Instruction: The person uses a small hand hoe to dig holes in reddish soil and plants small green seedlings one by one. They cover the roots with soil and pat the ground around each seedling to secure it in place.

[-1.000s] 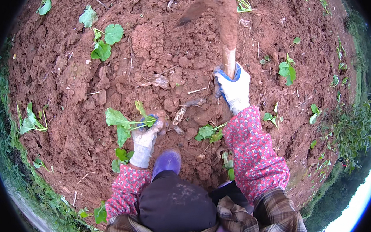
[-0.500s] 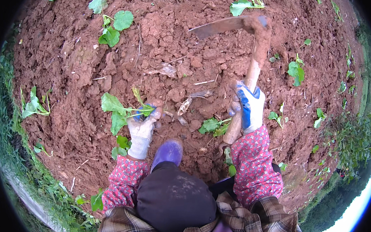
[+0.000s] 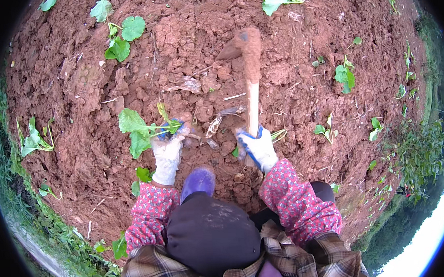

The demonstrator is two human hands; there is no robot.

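My left hand (image 3: 168, 149), in a white and blue work glove caked with soil, is closed round the stems of a leafy green seedling (image 3: 134, 124). Its leaves point out to the left, and its roots hang by the fingers. A gloved right hand, my right hand (image 3: 259, 149), grips the wooden handle of a hoe (image 3: 253, 103) low down. The hoe stands nearly straight out ahead, its soil-covered head (image 3: 244, 41) over the reddish ground, with the blade turned left. Whether the blade touches the soil I cannot tell. Leaves of another seedling (image 3: 280, 135) are partly hidden behind the right hand.
Reddish, cloddy soil (image 3: 186, 49) spreads all round, with several seedlings, such as one at the upper left (image 3: 124, 38) and one at the right (image 3: 345, 76). My purple boot (image 3: 199, 181) is just below the left hand. Green weeds (image 3: 18, 166) edge the left side.
My right hand and the hoe have moved left, and the hoe has swung from a tilt to nearly straight, its head lower. The left hand keeps the seedling in almost the same place.
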